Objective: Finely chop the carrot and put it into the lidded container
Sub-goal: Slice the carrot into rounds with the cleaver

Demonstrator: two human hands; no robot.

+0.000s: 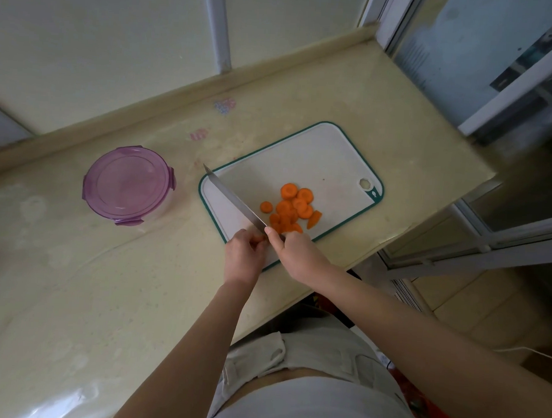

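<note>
1. Head view, looking down on a pale yellow table (104, 279) with a wall along its far edge and a window frame at the right.
2. A white cutting board (303, 159) with a teal rim lies at an angle on the table, its hanging hole at the right corner.
3. The carrot slices (292, 208) lie in a loose overlapping pile of round coins on the near right part of the board. One coin sits a little apart on the left of the pile, and a half-round piece lies at the right edge of the pile.
4. The right hand (298, 254) is wrapped around the handle of a kitchen knife (233, 198), which is hidden inside the grip. Its forefinger lies out along the spine.
5. The blade runs away to the far left across the board, just beside the left side of the pile. Its tip reaches past the board's far left rim.
6. The left hand (245, 255) sits at the near edge of the board with its fingers curled in against the heel of the blade. Whether they pinch a bit of carrot cannot be told.
7. The lidded container (129, 185), round and clear, stands on the table to the left of the board, well apart from the carrot. Its purple snap lid is on.
8. Two small faded stickers (224, 105) show on the table beyond the board.
</note>
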